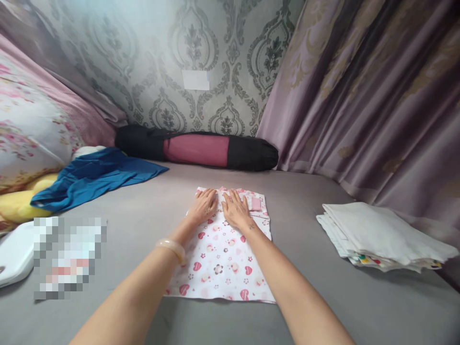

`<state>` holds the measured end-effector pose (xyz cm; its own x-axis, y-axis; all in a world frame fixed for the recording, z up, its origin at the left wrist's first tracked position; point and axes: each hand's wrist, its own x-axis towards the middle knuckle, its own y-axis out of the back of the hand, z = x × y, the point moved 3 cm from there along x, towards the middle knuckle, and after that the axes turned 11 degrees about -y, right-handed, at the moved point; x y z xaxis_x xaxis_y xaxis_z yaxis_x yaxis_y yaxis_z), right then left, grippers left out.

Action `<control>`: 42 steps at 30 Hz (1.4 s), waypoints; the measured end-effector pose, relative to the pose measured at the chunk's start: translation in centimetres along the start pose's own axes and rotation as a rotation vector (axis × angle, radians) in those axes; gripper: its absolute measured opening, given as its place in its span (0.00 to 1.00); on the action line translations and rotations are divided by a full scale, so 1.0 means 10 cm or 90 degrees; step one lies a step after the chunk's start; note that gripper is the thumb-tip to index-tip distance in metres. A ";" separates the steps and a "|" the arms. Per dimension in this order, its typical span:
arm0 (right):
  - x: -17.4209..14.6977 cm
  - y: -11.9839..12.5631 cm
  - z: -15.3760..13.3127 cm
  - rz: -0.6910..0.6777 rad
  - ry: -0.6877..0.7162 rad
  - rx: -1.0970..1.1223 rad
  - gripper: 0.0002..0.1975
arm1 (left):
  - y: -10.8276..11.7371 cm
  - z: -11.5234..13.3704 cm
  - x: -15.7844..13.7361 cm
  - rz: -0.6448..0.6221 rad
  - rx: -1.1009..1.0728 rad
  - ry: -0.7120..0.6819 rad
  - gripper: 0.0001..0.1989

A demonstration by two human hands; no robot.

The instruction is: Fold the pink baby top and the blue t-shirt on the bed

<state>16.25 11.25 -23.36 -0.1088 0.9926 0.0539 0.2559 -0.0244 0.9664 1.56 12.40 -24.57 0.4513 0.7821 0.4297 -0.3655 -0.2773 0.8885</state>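
A white garment (224, 268) printed with pink hearts, flowers and small figures lies flat on the grey sheet in front of me. Its far end is folded over, and a pink patch (256, 204) shows on that fold at the right. My left hand (204, 205) presses palm down on the far left part of the cloth, fingers stretched out. Beside it my right hand (235, 208) rests flat on the same fold, its fingers slightly spread. Neither hand grips the cloth. A pale bangle (171, 249) circles my left wrist.
Folded white cloths (384, 235) lie in a stack at the right. A black and maroon roll bag (197, 149) lies along the wall. At the left are a blue cloth (104, 175), a floral pillow (28, 124), a white object (21, 251) and a blurred-out item (72, 258).
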 end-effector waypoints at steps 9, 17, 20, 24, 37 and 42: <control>0.00 -0.02 0.02 -0.001 -0.003 -0.002 0.27 | 0.00 -0.01 0.01 0.022 -0.025 0.011 0.19; 0.11 0.01 -0.18 0.019 0.026 -0.013 0.26 | 0.01 -0.08 -0.02 0.105 -0.038 0.048 0.24; 0.18 -0.06 -0.30 0.021 0.052 0.001 0.26 | 0.00 -0.11 -0.03 0.120 -0.022 0.052 0.25; 0.20 -0.16 -0.34 0.017 0.049 0.012 0.27 | -0.02 -0.13 -0.02 0.127 -0.015 0.053 0.22; 0.15 -0.04 -0.20 0.007 0.023 0.036 0.27 | 0.02 -0.03 -0.01 0.061 -0.013 0.023 0.20; 0.10 0.08 0.21 0.078 -0.103 -0.009 0.27 | 0.01 0.02 -0.02 -0.012 0.001 -0.001 0.22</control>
<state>18.35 12.44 -23.07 0.0790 0.9882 0.1310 0.2440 -0.1466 0.9586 1.56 12.16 -24.49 0.4597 0.7863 0.4128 -0.3552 -0.2632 0.8970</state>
